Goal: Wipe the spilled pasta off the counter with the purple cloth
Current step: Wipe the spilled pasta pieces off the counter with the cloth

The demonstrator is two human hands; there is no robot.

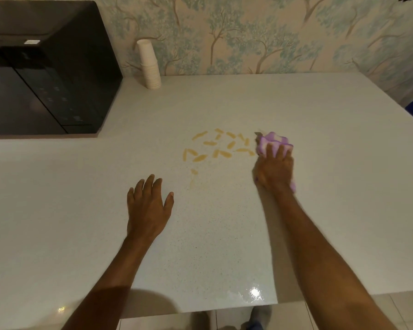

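Several yellow pasta pieces lie scattered in a loose patch near the middle of the pale speckled counter. My right hand grips the bunched purple cloth, pressed on the counter at the right edge of the pasta. The cloth sticks out past my fingers and a bit shows under my wrist. My left hand rests flat on the counter with fingers spread, below and left of the pasta, holding nothing.
A black microwave stands at the back left. A stack of white paper cups sits beside it against the tree-patterned wall. The counter's front edge runs near the bottom, with tiled floor below.
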